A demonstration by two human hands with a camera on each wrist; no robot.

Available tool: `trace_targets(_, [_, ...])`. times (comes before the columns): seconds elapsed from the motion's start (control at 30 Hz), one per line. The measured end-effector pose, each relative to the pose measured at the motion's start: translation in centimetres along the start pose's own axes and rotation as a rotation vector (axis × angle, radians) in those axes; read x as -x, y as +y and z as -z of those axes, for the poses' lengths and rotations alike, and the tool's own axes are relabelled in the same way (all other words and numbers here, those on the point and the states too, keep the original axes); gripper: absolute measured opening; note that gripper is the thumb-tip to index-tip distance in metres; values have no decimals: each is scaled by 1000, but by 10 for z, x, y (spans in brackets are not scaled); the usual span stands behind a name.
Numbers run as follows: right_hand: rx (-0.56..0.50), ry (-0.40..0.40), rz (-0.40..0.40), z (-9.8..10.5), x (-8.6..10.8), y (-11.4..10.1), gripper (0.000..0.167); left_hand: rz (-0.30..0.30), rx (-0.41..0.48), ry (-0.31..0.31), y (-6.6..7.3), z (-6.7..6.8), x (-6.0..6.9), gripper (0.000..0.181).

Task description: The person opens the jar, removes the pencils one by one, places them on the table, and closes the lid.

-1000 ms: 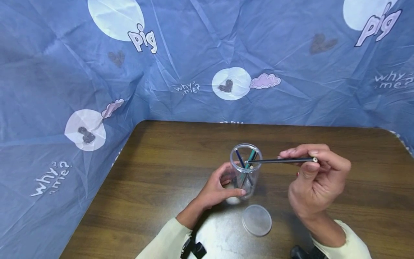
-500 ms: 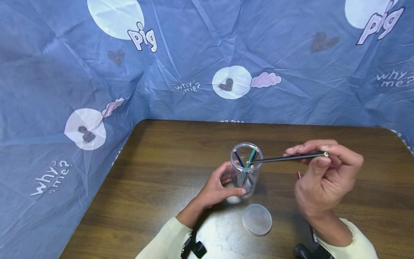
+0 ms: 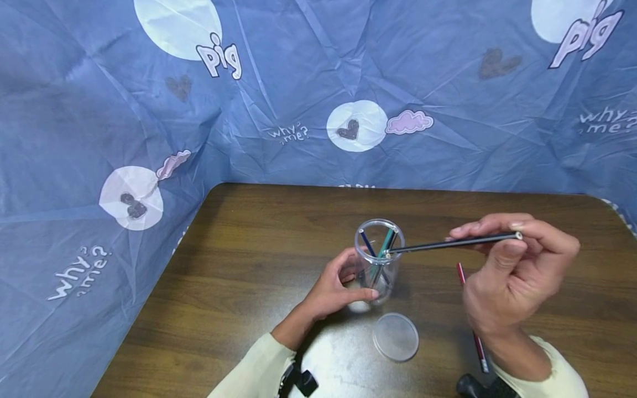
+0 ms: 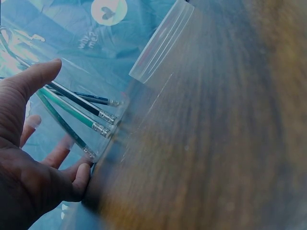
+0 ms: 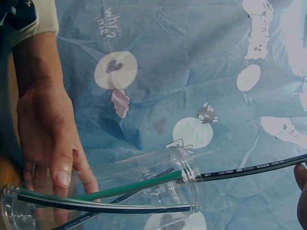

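Note:
My left hand [image 3: 334, 287] holds a clear plastic jar [image 3: 370, 271], thumb on the near side and fingers around the far side. Several pencils stand slanted inside it, among them a green pencil [image 5: 129, 186] and a dark blue pencil [image 3: 367, 242]. Their eraser ends rest at the bottom in the left wrist view. Right of the jar, my right hand [image 3: 520, 276] pinches a black pencil [image 3: 455, 242] between thumb and fingers. That pencil lies nearly level, its far end at the jar's mouth. Only a fingertip of the right hand shows in the right wrist view.
A round clear lid [image 3: 396, 337] lies on the wooden table [image 3: 249, 243] in front of the jar. Beside my right wrist lies a red pencil [image 3: 479, 351], partly hidden by the hand. A blue printed cloth [image 3: 278, 72] hangs behind and to the left.
My right hand has moved to the right with the black pencil, whose far end has shifted slightly right at the jar's mouth. More of the red pencil shows. The left hand and jar stay put.

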State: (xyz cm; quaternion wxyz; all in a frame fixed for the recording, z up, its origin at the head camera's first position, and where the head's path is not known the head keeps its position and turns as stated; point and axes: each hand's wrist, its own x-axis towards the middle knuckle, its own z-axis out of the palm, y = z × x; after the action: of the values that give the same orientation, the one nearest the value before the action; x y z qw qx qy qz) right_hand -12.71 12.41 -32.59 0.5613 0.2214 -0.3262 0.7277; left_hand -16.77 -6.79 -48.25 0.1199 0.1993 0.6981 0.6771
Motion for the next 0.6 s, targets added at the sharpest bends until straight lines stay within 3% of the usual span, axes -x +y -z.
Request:
trace_targets(0.27, [75,79,37,-9,-8,-7,39,-2,-2,3,1,0,0,76])
trace_targets(0.6, [40,203,82,1,-15,-7,36,-7,-5,4,1,0,0,76])
